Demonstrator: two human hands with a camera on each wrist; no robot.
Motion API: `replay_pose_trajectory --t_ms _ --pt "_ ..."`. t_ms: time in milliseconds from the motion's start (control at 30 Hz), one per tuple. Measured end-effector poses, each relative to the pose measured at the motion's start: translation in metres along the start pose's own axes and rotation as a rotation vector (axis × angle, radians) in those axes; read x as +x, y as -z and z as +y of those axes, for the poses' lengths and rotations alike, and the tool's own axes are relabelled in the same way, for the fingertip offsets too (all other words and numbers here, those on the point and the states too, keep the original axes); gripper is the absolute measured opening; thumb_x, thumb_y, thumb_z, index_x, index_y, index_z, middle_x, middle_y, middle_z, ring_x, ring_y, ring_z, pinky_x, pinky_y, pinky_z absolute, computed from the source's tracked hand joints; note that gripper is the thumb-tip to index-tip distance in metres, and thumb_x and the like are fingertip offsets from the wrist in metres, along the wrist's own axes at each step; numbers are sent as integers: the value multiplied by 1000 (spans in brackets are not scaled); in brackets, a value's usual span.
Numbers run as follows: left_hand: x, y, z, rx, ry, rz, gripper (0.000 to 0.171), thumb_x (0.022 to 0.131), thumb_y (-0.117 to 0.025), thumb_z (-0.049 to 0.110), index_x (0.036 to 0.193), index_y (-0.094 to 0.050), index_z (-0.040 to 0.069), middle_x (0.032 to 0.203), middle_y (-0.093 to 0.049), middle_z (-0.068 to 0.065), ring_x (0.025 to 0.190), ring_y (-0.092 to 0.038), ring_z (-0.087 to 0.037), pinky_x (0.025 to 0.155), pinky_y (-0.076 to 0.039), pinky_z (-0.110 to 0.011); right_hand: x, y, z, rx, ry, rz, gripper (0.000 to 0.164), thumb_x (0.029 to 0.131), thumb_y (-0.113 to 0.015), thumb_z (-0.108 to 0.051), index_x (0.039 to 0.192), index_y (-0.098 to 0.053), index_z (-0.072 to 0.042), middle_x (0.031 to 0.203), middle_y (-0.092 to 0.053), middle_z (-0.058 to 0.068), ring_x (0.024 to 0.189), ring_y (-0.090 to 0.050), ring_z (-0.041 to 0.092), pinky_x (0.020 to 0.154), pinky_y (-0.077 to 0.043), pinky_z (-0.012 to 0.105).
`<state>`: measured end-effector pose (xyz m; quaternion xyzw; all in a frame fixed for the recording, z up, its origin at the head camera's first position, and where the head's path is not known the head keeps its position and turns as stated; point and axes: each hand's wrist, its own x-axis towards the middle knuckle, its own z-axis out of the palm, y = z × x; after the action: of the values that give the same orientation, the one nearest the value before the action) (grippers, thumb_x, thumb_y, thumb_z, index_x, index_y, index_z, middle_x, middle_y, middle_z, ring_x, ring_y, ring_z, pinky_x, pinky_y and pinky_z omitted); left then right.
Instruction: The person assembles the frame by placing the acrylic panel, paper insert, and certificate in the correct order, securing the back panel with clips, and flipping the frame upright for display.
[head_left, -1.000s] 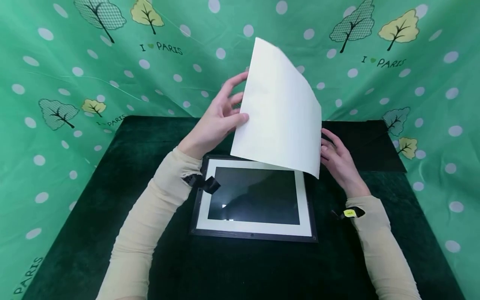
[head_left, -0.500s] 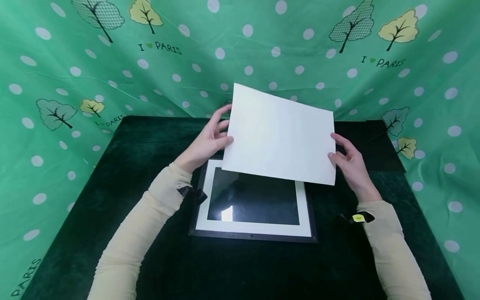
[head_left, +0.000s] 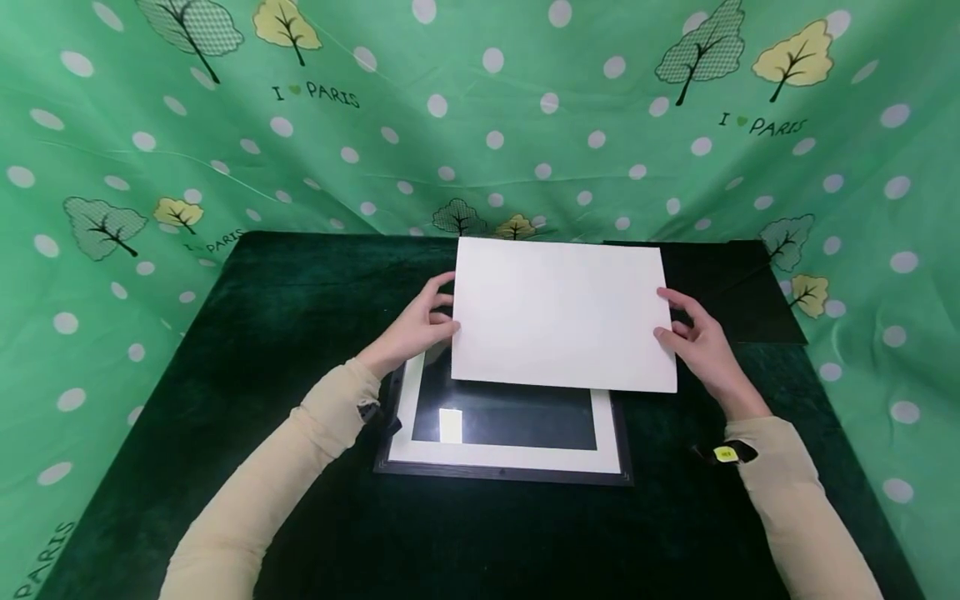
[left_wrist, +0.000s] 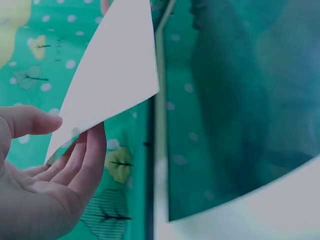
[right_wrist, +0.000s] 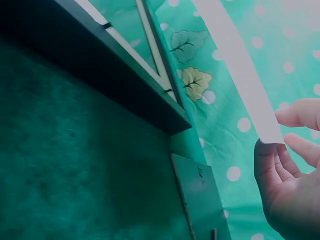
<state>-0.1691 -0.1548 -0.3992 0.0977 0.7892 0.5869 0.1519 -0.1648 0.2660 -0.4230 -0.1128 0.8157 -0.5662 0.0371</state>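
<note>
A blank white sheet of paper (head_left: 562, 312) is held by its two short sides above the far part of a dark picture frame (head_left: 502, 474). My left hand (head_left: 411, 335) pinches the left edge, thumb on the near face and fingers behind, as the left wrist view also shows. At the opposite edge my right hand (head_left: 699, 350) grips the paper between thumb and fingers. The frame lies flat with a white mat border (head_left: 495, 454) around shiny dark glass (head_left: 517, 421). The paper hides the frame's far side.
A flat black panel (head_left: 750, 304) lies at the back right of the dark green velvet table (head_left: 465, 550). Behind and beside the table hangs a green dotted curtain (head_left: 420, 150) printed with trees.
The paper has come down from a raised, curved, tilted position to nearly level and flatter. My right hand has taken hold of its right edge, and both hands have lowered.
</note>
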Motion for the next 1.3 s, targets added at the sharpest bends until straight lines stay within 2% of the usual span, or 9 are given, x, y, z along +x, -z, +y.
replay_pose_trajectory --t_ms 133,367,433,633,833,1000,1300 --pt "-4 0 -11 63 34 18 72 94 -57 1 153 -18 13 126 -52 -20 98 -63 -29 86 -51 -44 -5 -6 3 -5 -2 -24 57 99 -54 -8 151 -30 -11 143 -27 21 90 -61 7 67 -54 22" --pt "-14 7 -26 59 25 34 73 93 -58 -2 152 -19 12 112 -56 -20 91 -62 -26 82 -53 -39 -12 -14 6 -69 53 -60 58 96 -57 -3 149 -34 -8 134 -34 16 78 -57 13 56 -47 26" --pt "-17 9 -29 59 20 37 71 92 -59 -3 151 -22 11 111 -57 -19 90 -62 -26 80 -54 -36 -14 -16 5 -103 61 -70 59 95 -59 -2 148 -35 -8 131 -34 15 76 -56 15 54 -45 28" --pt "-29 16 -36 41 26 27 67 92 -59 -3 150 -27 9 117 -58 -20 92 -61 -25 80 -53 -30 -18 -24 2 -141 44 -113 62 94 -62 -3 149 -35 -10 127 -34 13 80 -57 17 59 -51 27" --pt "-42 21 -43 25 62 15 66 93 -60 0 150 -27 8 117 -58 -21 93 -61 -27 86 -52 -35 -23 -32 2 -115 49 -151 63 93 -62 0 148 -35 -7 122 -34 11 79 -57 18 60 -53 29" --pt "-52 23 -49 51 100 -3 67 94 -61 3 151 -26 8 119 -58 -20 98 -61 -27 91 -49 -39 -28 -35 4 -115 48 -177 61 93 -63 -1 147 -37 -7 119 -37 12 76 -58 19 59 -53 29" --pt "-67 23 -54 102 118 -26 67 93 -62 6 150 -27 9 111 -59 -16 94 -62 -26 87 -50 -39 -35 -43 9 -164 -2 -212 59 92 -64 -2 145 -41 -9 117 -40 13 75 -56 20 58 -47 24"
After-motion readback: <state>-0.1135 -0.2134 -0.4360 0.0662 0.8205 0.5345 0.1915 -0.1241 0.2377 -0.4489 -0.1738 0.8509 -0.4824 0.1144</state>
